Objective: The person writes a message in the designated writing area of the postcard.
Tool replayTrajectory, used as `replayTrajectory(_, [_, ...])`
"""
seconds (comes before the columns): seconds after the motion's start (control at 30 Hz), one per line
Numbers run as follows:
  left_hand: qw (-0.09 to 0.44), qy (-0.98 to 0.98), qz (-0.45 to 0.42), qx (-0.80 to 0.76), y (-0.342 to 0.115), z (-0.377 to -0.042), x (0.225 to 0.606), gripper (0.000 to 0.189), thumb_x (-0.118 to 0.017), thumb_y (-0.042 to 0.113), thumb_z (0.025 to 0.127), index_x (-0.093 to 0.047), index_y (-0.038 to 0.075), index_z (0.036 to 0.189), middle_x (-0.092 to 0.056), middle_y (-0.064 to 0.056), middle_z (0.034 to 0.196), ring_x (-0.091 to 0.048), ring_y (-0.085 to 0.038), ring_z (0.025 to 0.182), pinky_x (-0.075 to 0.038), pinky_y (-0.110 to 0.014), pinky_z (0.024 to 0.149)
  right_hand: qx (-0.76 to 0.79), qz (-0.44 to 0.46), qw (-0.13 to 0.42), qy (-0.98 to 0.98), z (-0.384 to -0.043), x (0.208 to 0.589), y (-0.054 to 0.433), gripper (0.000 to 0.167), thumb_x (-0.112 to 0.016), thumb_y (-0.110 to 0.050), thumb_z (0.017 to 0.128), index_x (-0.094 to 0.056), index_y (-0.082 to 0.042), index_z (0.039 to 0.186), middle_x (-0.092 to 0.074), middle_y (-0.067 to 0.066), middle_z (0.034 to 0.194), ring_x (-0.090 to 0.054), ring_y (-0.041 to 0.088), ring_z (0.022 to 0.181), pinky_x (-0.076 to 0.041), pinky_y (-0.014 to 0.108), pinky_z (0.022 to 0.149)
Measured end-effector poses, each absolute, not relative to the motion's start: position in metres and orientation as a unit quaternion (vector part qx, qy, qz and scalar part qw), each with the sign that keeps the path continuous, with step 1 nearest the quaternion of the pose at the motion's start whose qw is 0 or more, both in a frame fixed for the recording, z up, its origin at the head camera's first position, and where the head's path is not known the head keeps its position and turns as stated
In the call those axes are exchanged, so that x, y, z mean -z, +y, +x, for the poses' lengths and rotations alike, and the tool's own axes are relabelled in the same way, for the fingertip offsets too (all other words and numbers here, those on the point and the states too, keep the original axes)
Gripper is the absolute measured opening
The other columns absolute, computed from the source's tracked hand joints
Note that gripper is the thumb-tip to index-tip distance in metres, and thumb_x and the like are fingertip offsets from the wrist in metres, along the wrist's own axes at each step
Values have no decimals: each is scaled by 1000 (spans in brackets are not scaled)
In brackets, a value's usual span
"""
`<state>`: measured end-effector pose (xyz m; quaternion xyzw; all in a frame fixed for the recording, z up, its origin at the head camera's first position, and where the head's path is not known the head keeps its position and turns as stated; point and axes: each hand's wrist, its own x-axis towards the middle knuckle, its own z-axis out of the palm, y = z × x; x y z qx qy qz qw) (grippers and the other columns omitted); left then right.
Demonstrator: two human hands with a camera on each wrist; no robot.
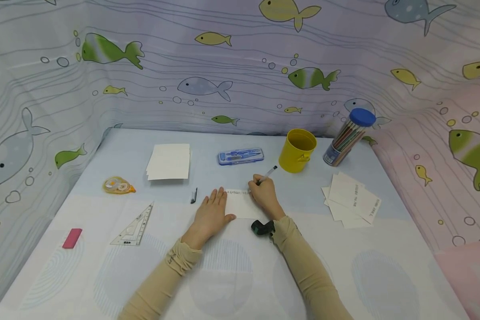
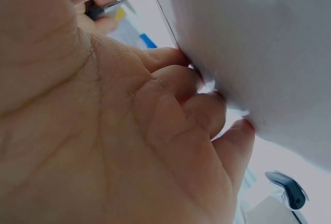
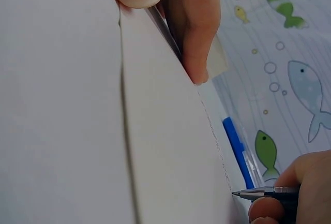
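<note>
A white card [image 1: 242, 208] lies on the table with a row of small handwriting along its top edge. My left hand [image 1: 211, 217] rests on the card's left side, fingers stretched out and thumb spread. Between the fingers and thumb of my right hand [image 1: 265, 194] is a pen [image 1: 270, 173], its shaft leaning up and to the right. In the right wrist view the pen's tip [image 3: 237, 194] touches the card [image 3: 165, 131] at the end of the written line. Left of the left hand's fingertips lies a black-and-clear pen cap [image 1: 194, 195].
At the back are stacked blank cards [image 1: 169, 161], a blue case [image 1: 241, 156], a yellow cup [image 1: 297, 151] and a pencil tube [image 1: 349, 138]. Written cards [image 1: 352, 200] lie right. Correction tape [image 1: 118, 185], a set square [image 1: 135, 227] and a pink eraser [image 1: 72, 238] lie left.
</note>
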<state>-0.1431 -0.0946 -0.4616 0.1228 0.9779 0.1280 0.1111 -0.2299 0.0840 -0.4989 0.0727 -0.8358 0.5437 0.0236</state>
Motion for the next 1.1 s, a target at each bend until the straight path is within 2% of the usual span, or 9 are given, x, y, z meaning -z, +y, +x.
replayTrajectory(0.13, [110,978,124,-126,-94,-143,462,81,-55,47,95,-26,-5,150,-20,-21,160,-19,-37,149,-23,-52,120,-549,72,16,-833,-229,498,84,37,-50,-4,86,-30,-14,56,-28,-6,44,-29,10,40,-19,21,42])
replayTrajectory(0.33, [111,978,123,-128,-94,-143,462,81,-55,47,95,-26,-5,150,-19,-21,160,-19,-37,149,-23,-52,120,-560,67,27,-825,-230,500,84,36,-48,-4,85,-29,-13,56,-25,-3,47,-22,10,43,-16,21,43])
replayTrajectory(0.57, [117,977,121,-129,-94,-143,462,82,-55,47,94,-25,-5,151,-18,-21,160,-17,-36,149,-21,-52,120,-563,67,28,-823,-230,500,84,35,-48,-4,85,-30,-13,56,-27,-2,46,-24,10,42,-16,20,42])
replayTrajectory(1.1, [117,978,119,-126,-95,-142,460,82,-55,47,95,-26,-5,150,-18,-21,160,-18,-36,149,-22,-51,120,-540,70,36,-838,-231,499,83,36,-48,-2,85,-30,-13,55,-21,-10,45,-21,9,44,-15,20,42])
